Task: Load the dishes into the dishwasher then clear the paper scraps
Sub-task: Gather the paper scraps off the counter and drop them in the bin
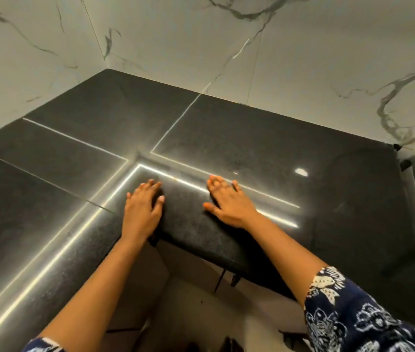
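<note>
The left hand point(141, 209) lies palm down on the black counter point(252, 138) with its fingers straight and slightly spread, holding nothing. Its wrist crosses the front edge right at the inner corner, where the counter turns toward the person. The right hand point(229, 201) rests just to the right of it, apart from it, also flat and wide with the fingers fanned and the thumb pointing toward the left hand. It holds nothing either, and its forearm crosses the front edge further right. Both sets of fingertips reach a bright strip of reflected light point(188, 182) that bends along the counter and runs off toward the near left edge. A small round glint point(301, 172) shows on the polished surface to the right of the right hand. The right forearm comes out of a navy sleeve with a white pattern point(353, 313), and a bit of the same cloth shows at the left arm point(41, 345). White marble wall point(303, 47) with grey veins meets the counter's far edges and forms the far corner. Below the front edge lies pale floor point(188, 313). Where the dishes, the dishwasher and the paper scraps are cannot be told from this view.
</note>
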`<state>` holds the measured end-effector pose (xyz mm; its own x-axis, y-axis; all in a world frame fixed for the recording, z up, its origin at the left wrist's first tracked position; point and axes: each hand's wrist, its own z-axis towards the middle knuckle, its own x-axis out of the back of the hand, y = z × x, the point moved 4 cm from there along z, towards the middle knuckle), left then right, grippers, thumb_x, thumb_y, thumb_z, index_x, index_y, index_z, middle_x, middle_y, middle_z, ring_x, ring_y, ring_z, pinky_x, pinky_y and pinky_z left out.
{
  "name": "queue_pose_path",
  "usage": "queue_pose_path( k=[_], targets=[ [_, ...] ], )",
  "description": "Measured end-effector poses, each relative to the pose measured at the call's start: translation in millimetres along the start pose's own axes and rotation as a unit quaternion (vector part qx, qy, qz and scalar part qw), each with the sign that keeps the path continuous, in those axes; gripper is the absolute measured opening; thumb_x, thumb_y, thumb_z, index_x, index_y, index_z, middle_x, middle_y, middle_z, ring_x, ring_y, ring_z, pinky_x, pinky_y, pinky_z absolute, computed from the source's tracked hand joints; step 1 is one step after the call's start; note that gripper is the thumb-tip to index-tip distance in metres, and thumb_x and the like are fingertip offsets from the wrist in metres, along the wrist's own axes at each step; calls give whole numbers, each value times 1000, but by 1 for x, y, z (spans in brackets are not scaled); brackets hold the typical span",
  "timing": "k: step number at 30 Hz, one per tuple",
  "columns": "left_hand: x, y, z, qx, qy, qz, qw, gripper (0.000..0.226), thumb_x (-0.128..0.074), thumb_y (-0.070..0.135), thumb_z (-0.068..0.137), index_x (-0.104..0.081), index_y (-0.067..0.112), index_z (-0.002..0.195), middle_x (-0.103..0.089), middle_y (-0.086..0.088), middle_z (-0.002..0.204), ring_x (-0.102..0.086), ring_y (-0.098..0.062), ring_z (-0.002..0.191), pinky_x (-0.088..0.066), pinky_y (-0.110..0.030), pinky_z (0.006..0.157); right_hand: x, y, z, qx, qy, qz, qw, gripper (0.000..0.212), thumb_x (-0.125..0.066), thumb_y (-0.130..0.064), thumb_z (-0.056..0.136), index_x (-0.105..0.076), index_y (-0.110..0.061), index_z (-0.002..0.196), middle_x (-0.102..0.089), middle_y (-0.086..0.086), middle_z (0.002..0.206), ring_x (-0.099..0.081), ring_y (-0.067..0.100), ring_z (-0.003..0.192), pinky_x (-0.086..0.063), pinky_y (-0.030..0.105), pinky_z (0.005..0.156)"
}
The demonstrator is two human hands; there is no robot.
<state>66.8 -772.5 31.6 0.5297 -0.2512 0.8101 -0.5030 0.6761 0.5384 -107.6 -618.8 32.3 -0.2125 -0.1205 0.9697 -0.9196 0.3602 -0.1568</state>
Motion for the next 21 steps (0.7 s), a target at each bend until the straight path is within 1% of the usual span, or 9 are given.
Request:
queue_pose_path(
  k=[5, 8, 10, 12, 14, 15, 18, 19, 21],
  targets=[
    [-2, -7, -24, -31, -68, 129, 989, 72, -15, 53, 88, -37, 16, 146, -32, -6, 154, -25, -26, 144, -18, -46, 116, -16, -54, -60, 227, -15, -42, 973, 82, -8, -68, 84, -14, -20, 151, -9, -3, 158, -3, 13, 145, 3, 42, 116],
    [-7, -4, -30, -21, -89, 161, 983, 79, -4, 58, 85, -25, 18, 151, -20, -3, 158, -14, -23, 147, -10, -42, 118, -19, -59, -106, 300, -77, 82, 947, 73, -12, -64, 88, -30, -24, 147, -20, -11, 154, -1, 7, 144, 10, 34, 115],
    [-13, 1, -32, 8, -108, 159, 981, 78, -5, 57, 86, -19, 18, 152, -13, -1, 160, -7, -22, 148, -5, -42, 118, -15, -33, -119, 227, -36, 194, 954, 72, -14, -68, 89, -32, -26, 145, -17, -12, 154, -5, 6, 145, 4, 32, 117],
    [-23, 20, -39, -17, -116, 150, 982, 72, -13, 53, 89, -26, 18, 151, -19, -1, 158, -16, -25, 147, -12, -46, 117, -11, 13, -117, 54, 65, 160, 984, 72, -20, -69, 89, -23, -27, 147, -10, -8, 155, -6, 11, 145, -7, 44, 118],
    [-36, 54, -50, -125, -154, 144, 969, 63, -25, 48, 91, -43, 17, 143, -38, -2, 150, -38, -30, 137, -30, -51, 109, -12, 57, -117, -163, 73, 47, 983, 73, -27, -63, 91, -11, -24, 150, 1, -1, 158, 0, 17, 146, -6, 49, 118],
    [-44, 72, -57, -202, -176, 146, 952, 60, -28, 48, 91, -48, 18, 140, -44, 0, 147, -44, -30, 133, -35, -53, 104, -14, 65, -119, -208, 53, 18, 977, 74, -24, -63, 91, -7, -23, 151, 3, -1, 159, 2, 18, 146, -3, 49, 116],
    [-61, 114, -66, -364, -262, 78, 890, 64, -26, 57, 90, -45, 25, 141, -31, 11, 151, -23, -18, 143, -11, -50, 113, -16, 48, -133, -48, 5, 59, 997, 76, -17, -65, 84, -8, -28, 150, 2, -13, 156, 7, 8, 143, 1, 46, 115],
    [-64, 122, -60, -339, -288, 33, 895, 64, -27, 57, 87, -47, 26, 140, -30, 12, 151, -18, -15, 143, -4, -47, 115, -13, 46, -143, -7, 4, 109, 994, 70, -24, -60, 87, -17, -29, 149, -4, -15, 155, 5, 3, 141, 0, 43, 115],
    [-66, 125, -40, -238, -200, 9, 950, 61, -30, 53, 87, -51, 25, 137, -36, 3, 152, -23, -19, 144, -9, -53, 117, -8, 67, -159, -54, 62, 162, 983, 63, -35, -52, 87, -33, -27, 145, -16, -10, 155, -1, 2, 141, -5, 45, 117]
  ],
)
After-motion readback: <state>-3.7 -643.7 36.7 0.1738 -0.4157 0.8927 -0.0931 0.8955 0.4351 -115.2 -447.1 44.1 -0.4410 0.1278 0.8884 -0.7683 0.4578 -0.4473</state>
